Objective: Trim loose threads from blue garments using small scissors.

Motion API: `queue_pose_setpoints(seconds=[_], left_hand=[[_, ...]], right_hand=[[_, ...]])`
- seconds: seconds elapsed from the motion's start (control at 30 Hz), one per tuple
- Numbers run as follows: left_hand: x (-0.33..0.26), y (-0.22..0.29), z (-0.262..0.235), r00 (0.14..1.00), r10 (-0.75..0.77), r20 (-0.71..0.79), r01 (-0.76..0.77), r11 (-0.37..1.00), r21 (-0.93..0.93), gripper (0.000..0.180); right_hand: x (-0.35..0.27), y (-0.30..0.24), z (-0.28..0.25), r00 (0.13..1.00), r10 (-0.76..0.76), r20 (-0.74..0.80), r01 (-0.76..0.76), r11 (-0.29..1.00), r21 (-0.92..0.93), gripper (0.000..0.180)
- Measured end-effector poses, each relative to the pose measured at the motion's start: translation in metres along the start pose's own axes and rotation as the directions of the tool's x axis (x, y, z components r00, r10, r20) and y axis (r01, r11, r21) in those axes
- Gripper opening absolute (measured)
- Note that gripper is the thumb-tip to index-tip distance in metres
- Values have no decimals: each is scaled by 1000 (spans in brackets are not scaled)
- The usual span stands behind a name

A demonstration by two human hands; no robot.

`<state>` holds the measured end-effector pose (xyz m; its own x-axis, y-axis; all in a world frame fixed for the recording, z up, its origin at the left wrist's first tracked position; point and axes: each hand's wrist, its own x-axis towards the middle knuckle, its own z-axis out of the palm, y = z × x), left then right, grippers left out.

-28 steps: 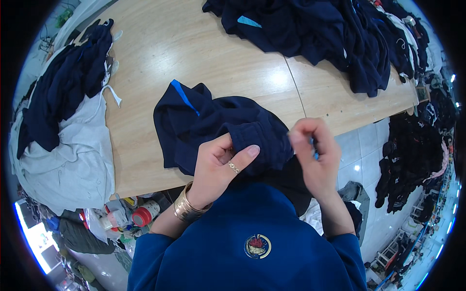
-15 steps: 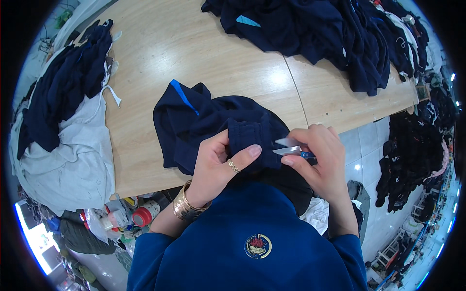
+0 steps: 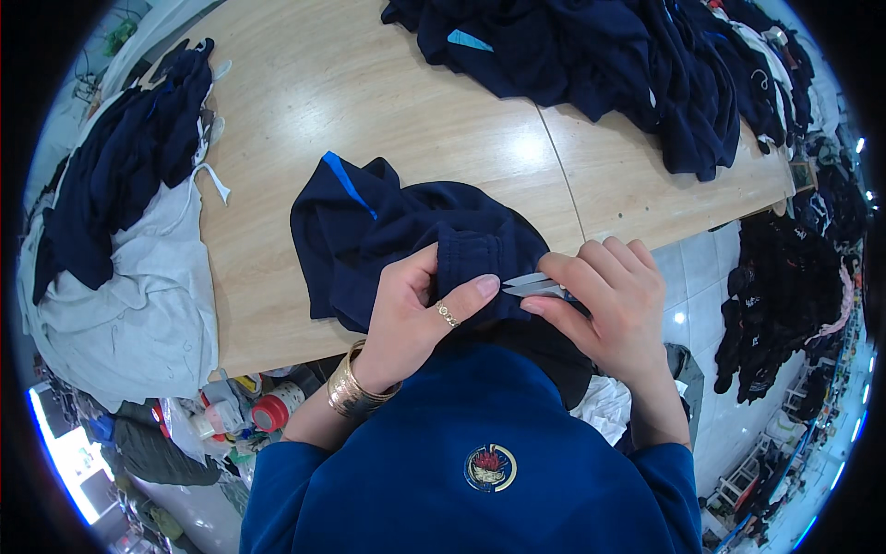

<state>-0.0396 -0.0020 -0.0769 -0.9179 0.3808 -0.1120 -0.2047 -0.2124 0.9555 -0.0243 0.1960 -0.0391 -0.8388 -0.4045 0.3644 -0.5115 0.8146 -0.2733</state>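
Head view showed our left hand (image 3: 415, 309) pinching a folded edge of the navy garment (image 3: 406, 231), thumb on top and fingers curled beneath. Just to its right, our right hand (image 3: 604, 300) was closed around small metal snips (image 3: 531, 284), their blades touching the fabric beside the left thumb. The garment lay on the wooden table (image 3: 369, 102) ahead of both hands. Beyond them sat a dark clothing pile (image 3: 600, 55); far left, grey cloth (image 3: 138, 305).

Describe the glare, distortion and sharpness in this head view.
Head view: overhead light glares off the wooden table; fisheye bends its edges toward a black rim; both hands, left hand and right hand, the snips and the navy garment are sharp.
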Motion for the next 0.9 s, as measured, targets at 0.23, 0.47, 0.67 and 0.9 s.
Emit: queue_pose_setpoints(seconds=[0.23, 0.47, 0.67, 0.9], left_hand=[[-1, -2, -3, 999, -41, 0, 41, 999, -13, 27], [0, 1, -4, 1000, 3, -2, -3, 992, -128, 26], [-1, 1, -3, 1000, 14, -21, -16, 993, -114, 28], [-3, -2, -5, 1000, -16, 5, 16, 972, -236, 29]], right_hand=[[1, 0, -1, 999, -7, -32, 7, 1000, -29, 25], [-4, -2, -2, 988, 116, -100, -108, 991, 81, 26], [-4, -17, -2, 989, 150, -7, -146, 975, 165, 27], [-9, -12, 22, 974, 199, -108, -161, 943, 291, 27]])
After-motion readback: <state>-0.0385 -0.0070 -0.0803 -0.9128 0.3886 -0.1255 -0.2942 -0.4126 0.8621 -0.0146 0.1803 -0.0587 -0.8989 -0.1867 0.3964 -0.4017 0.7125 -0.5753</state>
